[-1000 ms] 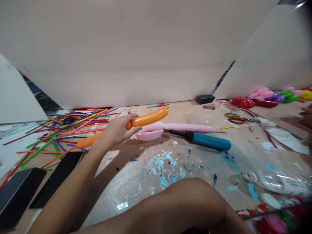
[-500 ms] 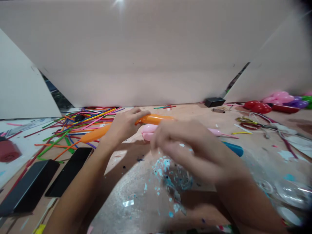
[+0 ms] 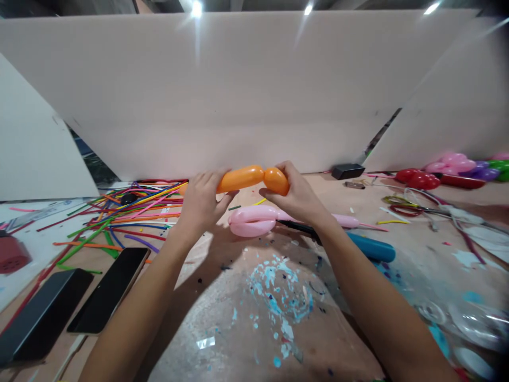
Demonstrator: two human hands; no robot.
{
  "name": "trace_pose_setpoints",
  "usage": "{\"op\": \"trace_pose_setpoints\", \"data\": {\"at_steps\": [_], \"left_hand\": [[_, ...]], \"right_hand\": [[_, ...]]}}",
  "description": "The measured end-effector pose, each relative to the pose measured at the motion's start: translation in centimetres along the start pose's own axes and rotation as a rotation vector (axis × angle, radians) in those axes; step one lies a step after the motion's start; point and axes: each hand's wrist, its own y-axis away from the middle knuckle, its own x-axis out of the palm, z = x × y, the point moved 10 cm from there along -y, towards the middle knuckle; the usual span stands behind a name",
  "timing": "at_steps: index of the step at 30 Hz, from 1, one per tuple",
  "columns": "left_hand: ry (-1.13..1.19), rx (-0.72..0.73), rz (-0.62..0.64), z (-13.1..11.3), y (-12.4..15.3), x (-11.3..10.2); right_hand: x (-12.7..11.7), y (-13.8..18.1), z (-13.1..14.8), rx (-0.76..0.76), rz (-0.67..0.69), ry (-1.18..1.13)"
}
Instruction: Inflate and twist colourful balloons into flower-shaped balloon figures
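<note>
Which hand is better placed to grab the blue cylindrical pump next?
Probably the right hand: its forearm passes over the pump, while the left hand is farther off. Both hold the long orange balloon.

My forearms (image 3: pixel 139 297) stretch forward, converging; my left hand (image 3: pixel 202 200) and right hand (image 3: pixel 299 195) curl in grips, thumbs (image 3: pixel 227 201) pointing inward.

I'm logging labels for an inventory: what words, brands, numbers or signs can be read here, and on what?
None can be read.
White flat sheet at far left: faint marks, too blurred.
Small white tag among thin multicoloured uninflated balloons: too small.
Glossy orange inflated balloon: no lettering visible.
</note>
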Motion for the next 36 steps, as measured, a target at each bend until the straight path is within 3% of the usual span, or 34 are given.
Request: {"op": "trace_pose_setpoints", "data": {"at_steps": [3,6,9,12,14,17,19,22,25,29,31,34,36], "left_hand": [[-0.034,-0.085,-0.12,0.2,0.7,-1.2],[0.121,-0.206,-0.178,1.1,1.1,-1.7],[0.683,-0.32,-0.137,2.2,1.1,-0.6],[1.297,-0.499,-0.079,2.2,1.2,1.5],[1.529,-0.632,-0.128,2.2,1.5,2.4],[1.658,-0.8,-0.195,2.6,2.3,3.5],[1.735,-0.861,-0.107,2.4,2.4,4.5],[1.873,-0.84,0.031,2.1,2.4,5.3],[1.98,-0.716,0.142,1.8,2.5,5.4],[1.929,-0.617,0.191,2.7,2.9,5.3],[1.763,-0.657,0.171,3.8,3.2,5.3],[1.349,-0.62,0.186,4.3,3.0,4.7],[1.031,-0.515,0.206,3.3,2.5,4.0]], "right_hand": [[1.5,0.4,2.1,-0.114,0.11,-0.163],[0.8,1.2,4.3,-0.299,-0.033,0.028],[0.1,2.4,5.9,-0.456,-0.248,0.289],[0.6,3.5,6.8,-0.595,-0.368,0.31],[1.4,4.3,7.2,-0.677,-0.412,0.29],[2.9,4.9,7.5,-0.732,-0.389,0.227],[3.8,5.1,7.3,-0.735,-0.343,0.161],[5.2,5.4,6.9,-0.729,-0.239,0.06],[6.9,5.8,6.4,-0.748,-0.104,-0.014],[8.3,5.8,6.0,-0.756,0.07,0.007],[7.2,5.0,6.0,-0.713,0.053,0.007],[4.0,1.8,4.5,-0.421,-0.057,-0.101],[3.6,-0.3,3.0,-0.179,-0.002,-0.217]]}}
